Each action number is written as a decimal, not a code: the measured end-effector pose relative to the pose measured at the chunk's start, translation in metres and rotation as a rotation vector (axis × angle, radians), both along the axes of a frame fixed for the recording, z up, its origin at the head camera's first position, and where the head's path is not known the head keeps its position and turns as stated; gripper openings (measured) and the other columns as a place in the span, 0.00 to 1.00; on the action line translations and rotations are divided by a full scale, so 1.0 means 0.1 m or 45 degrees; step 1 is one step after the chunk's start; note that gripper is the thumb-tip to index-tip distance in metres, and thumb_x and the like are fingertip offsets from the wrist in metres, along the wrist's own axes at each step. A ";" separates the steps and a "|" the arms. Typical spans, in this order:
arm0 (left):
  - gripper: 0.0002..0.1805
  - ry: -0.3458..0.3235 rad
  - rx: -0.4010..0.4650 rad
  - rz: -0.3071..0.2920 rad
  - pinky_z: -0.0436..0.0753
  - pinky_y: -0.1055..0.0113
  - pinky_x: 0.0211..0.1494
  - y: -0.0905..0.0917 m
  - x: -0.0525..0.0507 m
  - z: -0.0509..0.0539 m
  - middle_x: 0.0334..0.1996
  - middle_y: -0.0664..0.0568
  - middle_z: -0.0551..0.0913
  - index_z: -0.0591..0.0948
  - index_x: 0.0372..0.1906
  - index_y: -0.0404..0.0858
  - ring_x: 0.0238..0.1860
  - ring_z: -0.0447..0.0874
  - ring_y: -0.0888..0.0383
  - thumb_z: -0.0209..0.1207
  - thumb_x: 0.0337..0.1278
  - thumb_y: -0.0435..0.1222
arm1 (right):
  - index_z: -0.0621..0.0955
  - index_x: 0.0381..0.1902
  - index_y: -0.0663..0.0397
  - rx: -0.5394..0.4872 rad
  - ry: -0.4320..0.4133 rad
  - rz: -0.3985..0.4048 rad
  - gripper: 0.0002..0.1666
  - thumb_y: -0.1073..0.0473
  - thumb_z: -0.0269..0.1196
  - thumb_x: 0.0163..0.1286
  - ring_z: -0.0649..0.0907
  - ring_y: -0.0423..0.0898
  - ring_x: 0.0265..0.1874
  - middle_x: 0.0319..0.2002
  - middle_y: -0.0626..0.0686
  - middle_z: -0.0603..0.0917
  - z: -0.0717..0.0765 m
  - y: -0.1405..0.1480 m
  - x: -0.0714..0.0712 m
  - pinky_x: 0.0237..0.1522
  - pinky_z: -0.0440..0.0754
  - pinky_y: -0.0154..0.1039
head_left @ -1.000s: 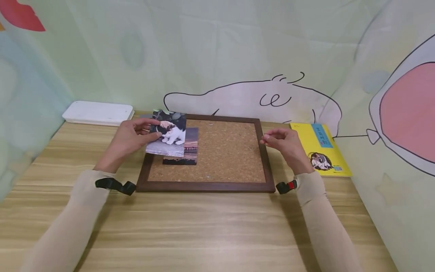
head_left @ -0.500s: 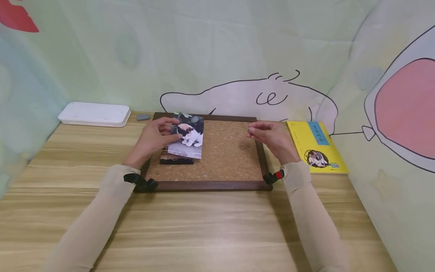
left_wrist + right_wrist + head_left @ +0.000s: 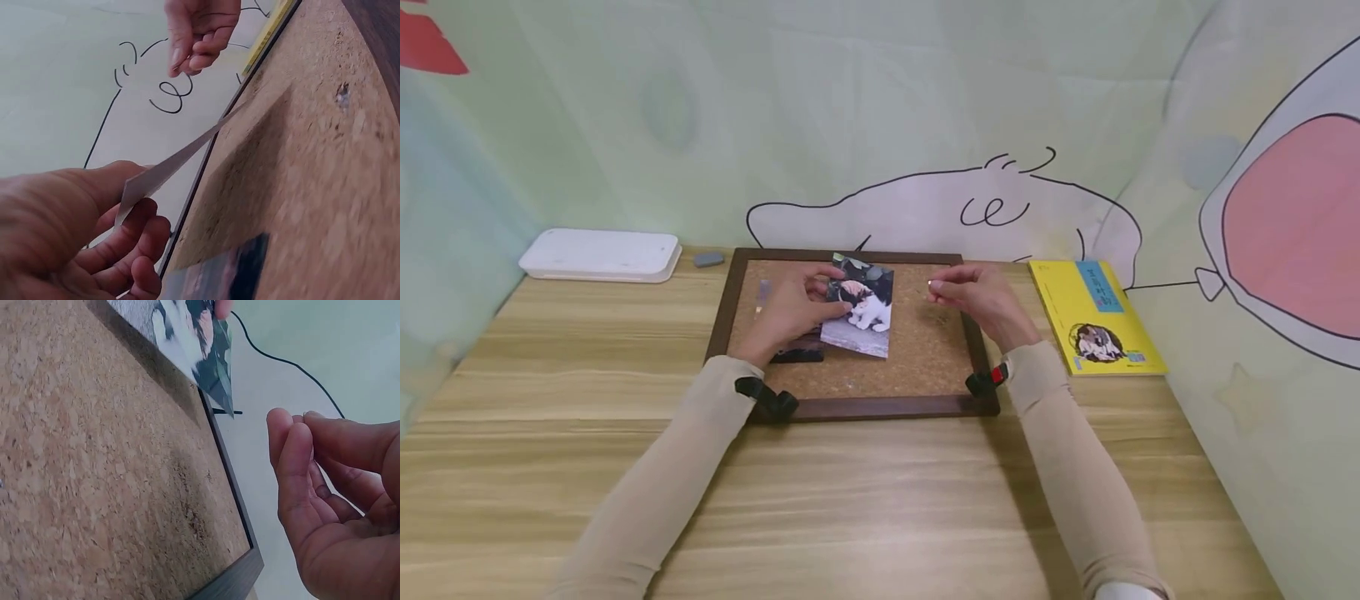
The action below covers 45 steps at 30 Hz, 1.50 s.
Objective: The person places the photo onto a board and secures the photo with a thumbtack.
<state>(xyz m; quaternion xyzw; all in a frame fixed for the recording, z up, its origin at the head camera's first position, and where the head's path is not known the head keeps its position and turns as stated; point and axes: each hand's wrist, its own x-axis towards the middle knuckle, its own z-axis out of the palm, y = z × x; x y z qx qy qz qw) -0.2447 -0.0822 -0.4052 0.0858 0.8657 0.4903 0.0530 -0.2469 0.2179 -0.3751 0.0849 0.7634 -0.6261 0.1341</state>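
My left hand [image 3: 790, 312] pinches the left edge of a photo of a black-and-white cat [image 3: 868, 317] between thumb and fingers. The photo is held tilted above a brown-framed cork board [image 3: 917, 367], and its shadow falls on the cork in the left wrist view. A second, darker photo [image 3: 219, 275] lies on the board's left part, mostly hidden by my left hand in the head view. Over the board's right side, my right hand [image 3: 981, 300] pinches a tiny shiny thing [image 3: 930, 284] at its fingertips, too small to identify.
A white case [image 3: 601, 254] stands at the back left, with a small grey block [image 3: 708, 259] beside it. Right of the board lies a yellow book [image 3: 1097, 317]. A printed cloth wall [image 3: 820, 100] rises behind the wooden table [image 3: 850, 500].
My left hand has carried the cat photo rightward, from over the darker photo to the middle of the board. My right hand has moved left over the board.
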 end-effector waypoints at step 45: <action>0.29 0.055 -0.351 -0.062 0.69 0.66 0.37 0.67 0.05 -0.15 0.30 0.52 0.79 0.83 0.62 0.38 0.30 0.73 0.57 0.77 0.59 0.43 | 0.88 0.40 0.57 0.670 0.031 0.188 0.06 0.59 0.71 0.74 0.74 0.45 0.36 0.43 0.51 0.82 -0.23 -0.48 -0.44 0.35 0.70 0.36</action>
